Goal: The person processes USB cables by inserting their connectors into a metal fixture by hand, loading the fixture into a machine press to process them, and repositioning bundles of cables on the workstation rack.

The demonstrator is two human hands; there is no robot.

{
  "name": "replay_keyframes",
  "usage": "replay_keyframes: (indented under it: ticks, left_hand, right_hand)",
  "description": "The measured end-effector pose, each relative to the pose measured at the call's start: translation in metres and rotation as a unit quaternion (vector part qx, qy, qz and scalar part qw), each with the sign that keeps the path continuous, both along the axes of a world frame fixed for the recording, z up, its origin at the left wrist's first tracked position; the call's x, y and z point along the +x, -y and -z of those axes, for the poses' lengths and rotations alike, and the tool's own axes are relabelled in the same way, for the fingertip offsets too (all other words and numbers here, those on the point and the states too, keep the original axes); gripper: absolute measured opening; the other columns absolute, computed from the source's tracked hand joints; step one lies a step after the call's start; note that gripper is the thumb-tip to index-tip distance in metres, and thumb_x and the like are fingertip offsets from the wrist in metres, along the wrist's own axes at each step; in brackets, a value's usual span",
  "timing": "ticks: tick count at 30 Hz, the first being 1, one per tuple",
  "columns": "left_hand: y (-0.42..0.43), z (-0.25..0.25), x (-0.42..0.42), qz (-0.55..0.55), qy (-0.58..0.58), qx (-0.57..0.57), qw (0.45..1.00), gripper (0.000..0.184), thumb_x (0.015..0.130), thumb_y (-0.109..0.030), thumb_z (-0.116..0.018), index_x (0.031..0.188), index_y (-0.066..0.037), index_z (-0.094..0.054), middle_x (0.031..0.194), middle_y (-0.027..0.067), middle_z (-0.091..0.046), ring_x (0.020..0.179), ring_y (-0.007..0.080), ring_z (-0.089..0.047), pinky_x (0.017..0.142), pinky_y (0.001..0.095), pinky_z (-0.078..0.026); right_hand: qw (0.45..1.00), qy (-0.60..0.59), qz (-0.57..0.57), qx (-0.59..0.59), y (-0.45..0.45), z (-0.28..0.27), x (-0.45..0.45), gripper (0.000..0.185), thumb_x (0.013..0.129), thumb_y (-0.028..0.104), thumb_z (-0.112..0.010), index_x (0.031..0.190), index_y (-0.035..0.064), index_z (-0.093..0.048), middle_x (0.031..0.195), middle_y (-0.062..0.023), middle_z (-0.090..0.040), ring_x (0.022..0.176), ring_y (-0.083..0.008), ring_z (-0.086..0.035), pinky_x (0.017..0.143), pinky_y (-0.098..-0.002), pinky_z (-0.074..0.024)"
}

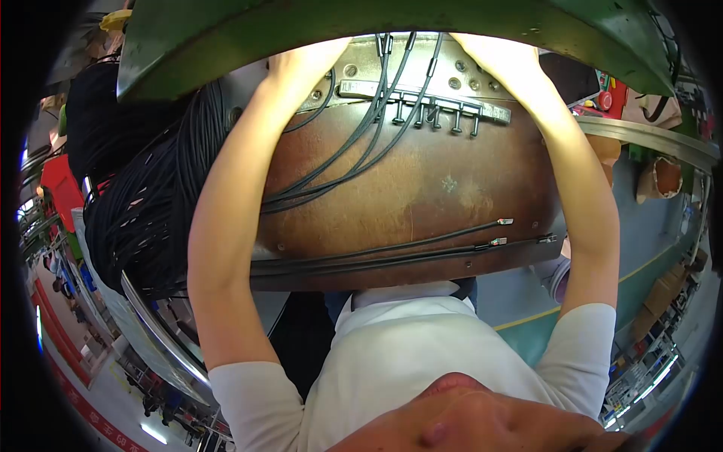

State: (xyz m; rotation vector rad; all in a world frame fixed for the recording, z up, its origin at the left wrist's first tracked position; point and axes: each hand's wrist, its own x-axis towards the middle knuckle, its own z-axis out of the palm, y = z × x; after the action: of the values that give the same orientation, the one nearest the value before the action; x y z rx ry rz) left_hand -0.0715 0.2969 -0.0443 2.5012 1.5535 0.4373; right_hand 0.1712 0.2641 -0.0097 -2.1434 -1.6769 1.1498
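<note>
My left hand (310,59) and my right hand (506,56) reach under the edge of a green machine housing (392,21), which hides the fingers of both. Between them lies a brightly lit metal plate (422,68) with round holes. Several thin black cables (369,124) run up across the plate and pass out of sight under the housing. Beneath the cables, a dark bar (493,113) with several black pegs lies along the plate's front edge. What either hand holds, if anything, is hidden.
A thick bundle of black cables (162,203) hangs at the left of the worn brown wooden tabletop (452,192). Along its front edge lie more cables, with small metal connector ends (505,221). A curved metal rail (648,135) stands at the right.
</note>
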Motion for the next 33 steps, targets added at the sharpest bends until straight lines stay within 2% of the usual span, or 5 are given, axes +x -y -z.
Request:
replay_keyframes:
  ticks: [13, 15, 17, 22, 33]
  left_hand:
    - [0.009, -0.014, -0.005, 0.084, 0.143, 0.182, 0.969, 0.026, 0.084, -0.022, -0.069, 0.092, 0.002, -0.069, 0.084, 0.0115, -0.07, 0.067, 0.0224, -0.066, 0.059, 0.0299, -0.052]
    - [0.062, -0.058, -0.006, -0.065, 0.007, -0.035, 0.997, 0.036, 0.09, -0.027, -0.06, 0.112, 0.001, -0.054, 0.085, 0.0135, -0.063, 0.061, 0.0258, -0.056, 0.059, 0.0316, -0.047]
    - [0.143, -0.095, -0.02, -0.098, 0.346, -0.237, 0.903, 0.038, 0.088, -0.015, -0.062, 0.122, 0.002, -0.056, 0.12, 0.0183, -0.058, 0.11, 0.0242, -0.055, 0.079, 0.0311, -0.049]
    - [0.296, -0.044, -0.09, 0.054, 0.177, -0.687, 0.702, 0.039, 0.091, -0.024, -0.055, 0.12, 0.003, -0.059, 0.117, 0.0118, -0.064, 0.107, 0.0306, -0.061, 0.089, 0.0351, -0.047]
    - [0.383, 0.123, -0.166, -0.293, 0.162, -0.359, 0.871, 0.035, 0.092, -0.018, -0.054, 0.121, 0.001, -0.056, 0.119, 0.0155, -0.062, 0.102, 0.0295, -0.06, 0.09, 0.0361, -0.047]
  right_hand:
    - [0.982, 0.049, -0.076, 0.164, 0.033, -0.026, 0.003, 0.029, 0.088, 0.022, -0.059, 0.111, 0.0032, -0.065, 0.117, -0.0135, -0.063, 0.104, -0.024, -0.059, 0.09, -0.0318, -0.046]
    - [0.827, 0.041, -0.161, 0.537, 0.087, -0.017, 0.03, 0.03, 0.082, 0.012, -0.063, 0.112, 0.0067, -0.063, 0.112, -0.0089, -0.064, 0.1, -0.0256, -0.06, 0.087, -0.0326, -0.0467]
    - [0.863, 0.072, -0.129, 0.482, 0.168, -0.026, 0.08, 0.022, 0.087, 0.006, -0.058, 0.108, 0.0003, -0.062, 0.112, -0.0108, -0.064, 0.102, -0.0262, -0.059, 0.094, -0.0356, -0.0452]
    - [0.89, 0.137, 0.371, 0.226, 0.337, 0.063, 0.153, 0.037, 0.093, 0.01, -0.047, 0.128, -0.0016, -0.046, 0.124, -0.0146, -0.055, 0.111, -0.0271, -0.052, 0.1, -0.0341, -0.039]
    - [0.971, 0.113, 0.121, 0.171, 0.371, 0.156, 0.094, 0.03, 0.083, 0.008, -0.06, 0.111, -0.0004, -0.059, 0.11, -0.016, -0.064, 0.092, -0.0311, -0.06, 0.081, -0.0396, -0.0469]
